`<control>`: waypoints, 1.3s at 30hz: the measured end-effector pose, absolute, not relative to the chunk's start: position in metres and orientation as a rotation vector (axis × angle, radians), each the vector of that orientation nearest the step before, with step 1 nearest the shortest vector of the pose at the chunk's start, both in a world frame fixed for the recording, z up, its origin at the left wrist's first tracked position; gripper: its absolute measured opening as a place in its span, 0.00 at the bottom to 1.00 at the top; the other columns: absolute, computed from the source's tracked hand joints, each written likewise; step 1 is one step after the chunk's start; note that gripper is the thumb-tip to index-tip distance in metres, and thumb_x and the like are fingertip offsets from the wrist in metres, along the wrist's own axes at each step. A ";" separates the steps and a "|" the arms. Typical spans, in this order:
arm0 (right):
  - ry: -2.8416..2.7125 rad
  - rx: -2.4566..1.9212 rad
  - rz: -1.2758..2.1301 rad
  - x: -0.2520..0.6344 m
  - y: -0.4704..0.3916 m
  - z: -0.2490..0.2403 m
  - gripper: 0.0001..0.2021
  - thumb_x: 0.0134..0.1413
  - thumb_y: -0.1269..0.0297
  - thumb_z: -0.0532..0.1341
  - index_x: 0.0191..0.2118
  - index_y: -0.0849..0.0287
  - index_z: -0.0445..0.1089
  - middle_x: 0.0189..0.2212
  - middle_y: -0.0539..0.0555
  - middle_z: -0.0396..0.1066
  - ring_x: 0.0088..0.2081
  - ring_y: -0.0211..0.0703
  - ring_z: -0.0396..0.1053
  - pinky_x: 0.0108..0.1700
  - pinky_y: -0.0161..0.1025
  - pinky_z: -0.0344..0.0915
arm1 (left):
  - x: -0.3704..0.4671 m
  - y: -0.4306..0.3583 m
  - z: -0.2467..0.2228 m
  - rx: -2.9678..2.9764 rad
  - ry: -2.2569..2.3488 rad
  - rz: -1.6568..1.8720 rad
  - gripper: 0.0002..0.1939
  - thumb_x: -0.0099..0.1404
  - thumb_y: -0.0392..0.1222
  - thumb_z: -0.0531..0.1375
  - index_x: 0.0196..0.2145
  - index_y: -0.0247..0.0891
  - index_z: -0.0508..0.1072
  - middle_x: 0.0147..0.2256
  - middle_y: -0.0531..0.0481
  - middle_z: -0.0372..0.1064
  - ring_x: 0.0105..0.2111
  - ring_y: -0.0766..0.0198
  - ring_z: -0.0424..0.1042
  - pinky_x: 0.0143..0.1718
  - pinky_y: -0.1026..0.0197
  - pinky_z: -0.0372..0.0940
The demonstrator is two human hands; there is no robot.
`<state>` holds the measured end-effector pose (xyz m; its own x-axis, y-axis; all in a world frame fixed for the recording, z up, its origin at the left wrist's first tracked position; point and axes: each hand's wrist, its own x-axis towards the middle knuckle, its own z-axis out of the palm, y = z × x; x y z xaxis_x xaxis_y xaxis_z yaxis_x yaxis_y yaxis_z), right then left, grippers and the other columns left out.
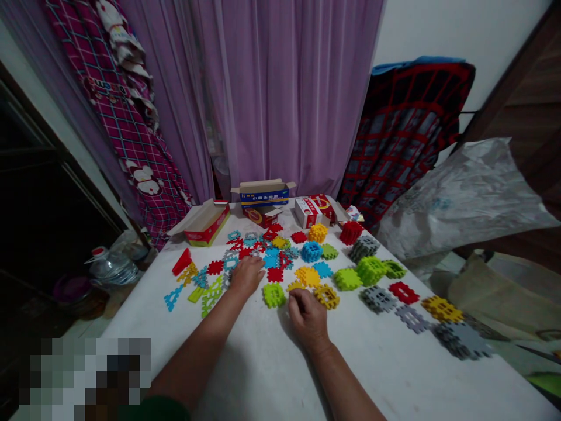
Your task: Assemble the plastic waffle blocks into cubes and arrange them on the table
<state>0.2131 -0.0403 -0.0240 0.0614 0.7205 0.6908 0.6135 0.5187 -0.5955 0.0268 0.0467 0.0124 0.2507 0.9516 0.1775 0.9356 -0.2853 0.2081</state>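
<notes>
My left hand (pixel 248 276) reaches into the loose pile of red, blue and grey toothed plastic pieces, beside a red piece (pixel 275 275). Its fingers point forward, and what they touch is partly hidden. My right hand (pixel 304 310) is curled near a yellow piece (pixel 297 286) and a stack of dark yellow pieces (pixel 326 296); whether anything is in its fingers is too small to tell. A lime green piece (pixel 274 295) lies between the hands. Right of them sit a blue stack (pixel 311 251) and a light green stack (pixel 371 270).
Open boxes stand at the back: a red one (pixel 209 225), a blue one (pixel 265 196) and a white-red one (pixel 308 211). Triangular pieces (pixel 173 298) lie left. Grey stacks (pixel 462 339) sit near the right table edge. A plastic bag (pixel 460 199) hangs at right.
</notes>
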 end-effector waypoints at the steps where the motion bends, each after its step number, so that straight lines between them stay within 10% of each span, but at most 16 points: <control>1: -1.612 -1.157 0.112 0.214 -0.039 -0.024 0.09 0.58 0.68 0.53 0.33 0.58 0.70 0.26 0.52 0.74 0.27 0.37 0.71 0.31 0.32 0.65 | 0.027 0.053 0.013 2.461 1.825 0.371 0.17 0.63 0.39 0.60 0.50 0.44 0.74 0.56 0.47 0.68 0.57 0.53 0.63 0.59 0.51 0.55; 20: -1.574 -1.113 0.152 0.211 -0.036 -0.025 0.09 0.56 0.70 0.53 0.34 0.58 0.72 0.27 0.52 0.75 0.27 0.37 0.72 0.32 0.31 0.66 | 0.027 0.079 0.037 2.658 1.772 0.219 0.12 0.69 0.39 0.50 0.39 0.40 0.74 0.41 0.42 0.74 0.48 0.54 0.68 0.54 0.53 0.55; 31: -1.557 -1.169 0.150 0.215 -0.034 -0.027 0.10 0.58 0.66 0.53 0.33 0.58 0.71 0.26 0.52 0.75 0.24 0.36 0.70 0.31 0.32 0.66 | 0.009 0.045 0.029 1.995 2.022 0.249 0.18 0.69 0.41 0.47 0.36 0.40 0.77 0.27 0.51 0.76 0.28 0.64 0.74 0.29 0.65 0.61; 39: -1.557 -1.202 0.182 0.217 -0.034 -0.028 0.10 0.58 0.65 0.54 0.33 0.58 0.72 0.25 0.51 0.74 0.23 0.36 0.68 0.29 0.32 0.64 | 0.014 0.039 0.033 2.155 2.073 0.153 0.11 0.64 0.42 0.56 0.38 0.39 0.78 0.42 0.41 0.76 0.44 0.53 0.73 0.44 0.57 0.63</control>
<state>0.2167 -0.0338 -0.0277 0.1226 0.7530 0.6465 0.5840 0.4720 -0.6605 0.0138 0.0390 0.0327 0.0412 0.9987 -0.0286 0.9838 -0.0355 0.1757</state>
